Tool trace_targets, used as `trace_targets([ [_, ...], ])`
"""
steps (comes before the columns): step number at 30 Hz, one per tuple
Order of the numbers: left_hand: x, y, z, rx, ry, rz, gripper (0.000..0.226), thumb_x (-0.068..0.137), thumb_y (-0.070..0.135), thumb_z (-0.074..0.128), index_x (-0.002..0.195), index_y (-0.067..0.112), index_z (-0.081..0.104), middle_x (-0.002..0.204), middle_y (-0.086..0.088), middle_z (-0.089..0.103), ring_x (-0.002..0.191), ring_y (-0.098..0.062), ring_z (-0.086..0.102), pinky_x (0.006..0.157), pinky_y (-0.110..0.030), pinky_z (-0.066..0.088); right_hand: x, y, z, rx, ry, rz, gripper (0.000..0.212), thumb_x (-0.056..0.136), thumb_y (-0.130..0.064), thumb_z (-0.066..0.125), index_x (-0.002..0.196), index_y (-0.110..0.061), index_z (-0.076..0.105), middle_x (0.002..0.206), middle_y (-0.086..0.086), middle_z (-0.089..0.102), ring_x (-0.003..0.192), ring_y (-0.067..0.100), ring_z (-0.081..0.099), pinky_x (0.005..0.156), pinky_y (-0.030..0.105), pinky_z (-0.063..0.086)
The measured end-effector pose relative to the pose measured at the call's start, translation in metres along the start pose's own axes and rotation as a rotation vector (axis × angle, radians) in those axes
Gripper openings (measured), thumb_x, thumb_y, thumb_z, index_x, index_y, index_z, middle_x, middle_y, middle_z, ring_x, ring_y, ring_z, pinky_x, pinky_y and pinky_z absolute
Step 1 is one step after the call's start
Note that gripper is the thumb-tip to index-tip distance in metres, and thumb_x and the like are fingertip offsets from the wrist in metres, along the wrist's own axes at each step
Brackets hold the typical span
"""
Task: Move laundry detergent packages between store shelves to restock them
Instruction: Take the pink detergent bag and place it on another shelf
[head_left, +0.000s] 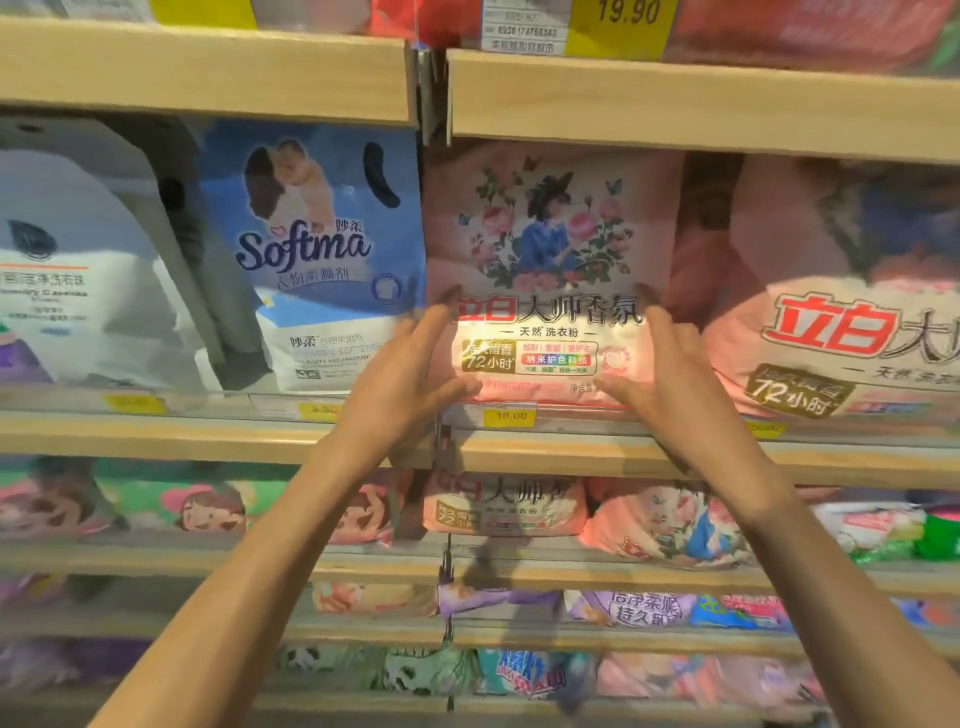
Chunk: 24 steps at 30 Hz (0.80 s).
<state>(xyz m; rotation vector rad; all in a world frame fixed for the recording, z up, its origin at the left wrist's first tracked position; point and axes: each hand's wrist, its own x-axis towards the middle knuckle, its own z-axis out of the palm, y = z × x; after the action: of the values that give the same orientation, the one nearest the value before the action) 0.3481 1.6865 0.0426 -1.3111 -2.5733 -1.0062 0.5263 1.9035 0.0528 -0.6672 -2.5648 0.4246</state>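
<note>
A pink laundry detergent bag (550, 249) with a floral picture and red and black lettering stands upright on the middle shelf (597, 452). My left hand (410, 364) lies against its lower left edge. My right hand (670, 364) lies against its lower right edge. The fingers of both hands are fairly straight, and both thumbs rest on the bag's lower front. A second pink bag of the same kind (841, 291) stands just to the right. Another of the same pink bags (504, 504) lies on the shelf below.
Left of the pink bag stands a blue Softma softener pouch (317, 249), then a white detergent pack (67, 270). The upper shelf board (675, 98) hangs close above. Lower shelves (519, 631) hold several colourful bags. Yellow price tags (510, 417) line the shelf edge.
</note>
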Motion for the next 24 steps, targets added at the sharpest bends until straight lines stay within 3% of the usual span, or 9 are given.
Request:
trace_targets([
  [3,-0.012,0.003,0.004,0.175,0.023,0.025,0.065,0.094,0.052,0.058,0.145,0.024,0.03,0.121,-0.008,0.06,0.094,-0.022,0.064,0.074,-0.037,0.054,-0.007,-0.006,0.001,-0.184,-0.03,0.038,0.078,0.092,-0.055,0.056,0.15,-0.026,0.012,0.148,0.016,0.029,0.131,0.041,0.041,0.097,0.049,0.045],
  [6,-0.016,0.007,0.003,0.201,0.013,0.055,0.06,0.097,0.048,0.054,0.141,0.017,0.028,0.091,0.001,0.056,0.079,-0.021,0.062,0.064,-0.037,0.056,-0.007,-0.011,-0.001,-0.224,-0.107,0.096,0.083,0.095,-0.059,0.047,0.155,-0.025,0.001,0.156,0.018,0.021,0.138,0.042,0.034,0.104,0.051,0.04],
  [12,-0.027,0.009,-0.004,0.255,-0.007,0.014,0.064,0.1,0.049,0.049,0.151,0.021,0.02,0.123,-0.016,0.058,0.105,-0.036,0.06,0.079,-0.047,0.056,-0.015,-0.027,-0.015,-0.234,-0.17,0.154,0.09,0.092,-0.061,0.051,0.157,-0.026,-0.002,0.157,0.021,0.021,0.141,0.044,0.03,0.109,0.053,0.037],
  [15,-0.043,0.012,-0.015,0.332,-0.013,-0.008,0.055,0.099,0.046,0.05,0.147,0.025,0.032,0.134,-0.014,0.052,0.115,-0.037,0.055,0.089,-0.051,0.054,-0.032,-0.038,-0.021,-0.325,-0.212,0.155,0.098,0.092,-0.059,0.055,0.158,-0.024,-0.008,0.163,0.019,0.007,0.145,0.044,0.024,0.111,0.051,0.033],
  [17,-0.056,0.014,-0.025,0.385,-0.029,-0.022,0.047,0.099,0.039,0.052,0.143,0.025,0.042,0.139,-0.013,0.049,0.122,-0.036,0.052,0.096,-0.052,0.05,-0.045,-0.046,-0.025,-0.398,-0.233,0.146,0.094,0.093,-0.053,0.057,0.159,-0.021,-0.002,0.164,0.018,0.003,0.145,0.043,0.022,0.112,0.051,0.033],
  [20,-0.08,0.025,-0.042,0.462,-0.05,-0.051,0.042,0.101,0.037,0.046,0.14,0.022,0.05,0.145,-0.014,0.046,0.131,-0.037,0.045,0.104,-0.054,0.04,-0.065,-0.062,-0.035,-0.491,-0.326,0.103,0.079,0.094,-0.055,0.054,0.157,-0.024,0.017,0.161,0.015,0.016,0.142,0.038,0.028,0.107,0.05,0.037],
  [24,-0.114,0.04,-0.065,0.652,-0.165,-0.082,0.051,0.1,0.036,0.048,0.149,0.023,0.041,0.146,-0.014,0.044,0.135,-0.037,0.04,0.106,-0.053,0.038,-0.101,-0.089,-0.046,-0.508,-0.409,0.026,0.073,0.091,-0.062,0.053,0.153,-0.03,0.029,0.153,0.011,0.036,0.14,0.035,0.034,0.108,0.05,0.038],
])
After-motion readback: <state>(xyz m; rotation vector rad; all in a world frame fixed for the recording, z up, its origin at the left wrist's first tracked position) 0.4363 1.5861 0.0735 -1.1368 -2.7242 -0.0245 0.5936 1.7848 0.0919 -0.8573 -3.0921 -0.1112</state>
